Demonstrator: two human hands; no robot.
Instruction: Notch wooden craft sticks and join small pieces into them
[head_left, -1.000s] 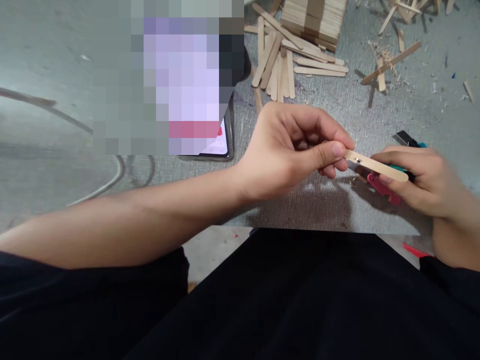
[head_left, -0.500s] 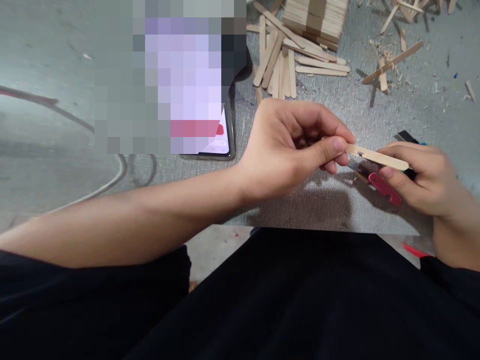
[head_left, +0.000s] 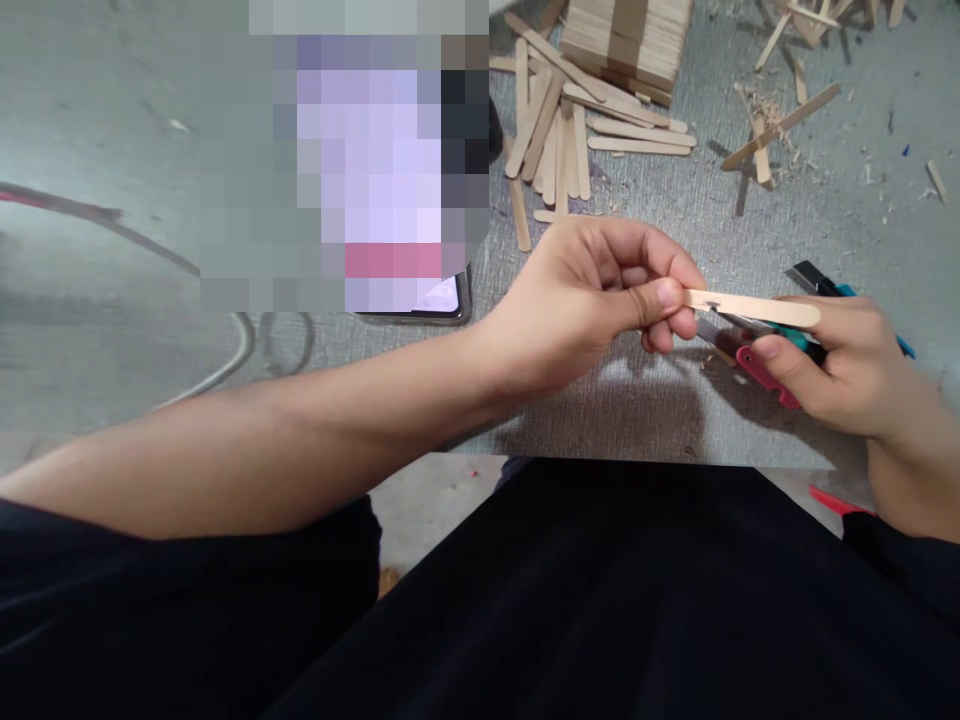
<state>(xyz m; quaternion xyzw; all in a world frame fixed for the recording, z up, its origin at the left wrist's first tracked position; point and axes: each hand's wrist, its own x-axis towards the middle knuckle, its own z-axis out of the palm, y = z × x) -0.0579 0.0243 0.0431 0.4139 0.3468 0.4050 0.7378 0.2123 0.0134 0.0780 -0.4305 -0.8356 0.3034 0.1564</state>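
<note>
My left hand [head_left: 611, 285] pinches one end of a wooden craft stick [head_left: 765, 307] between thumb and fingers, holding it above the table. A small dark slot or mark shows near that end. My right hand [head_left: 844, 355] is closed round a slim pointed tool [head_left: 739, 322] with a metal front and a green and black handle; its exact kind is unclear. The tool's tip reaches the slot from below. Under the hands lies a pink-handled knife [head_left: 761, 372], partly hidden. A blue and black utility knife [head_left: 810, 278] lies just beyond my right hand.
Loose craft sticks [head_left: 551, 130] lie beside a banded bundle of sticks [head_left: 626, 40]. Two crossed sticks [head_left: 761, 150] stand among shavings at the back right. A phone [head_left: 442, 300], mostly blurred out, lies left of my wrist, near a white cable [head_left: 244, 345]. The table edge is close in front.
My right hand has shifted slightly, and the tool's metal front and green handle now show below the stick. The stick has tilted a little flatter. The left hand still pinches its end.
</note>
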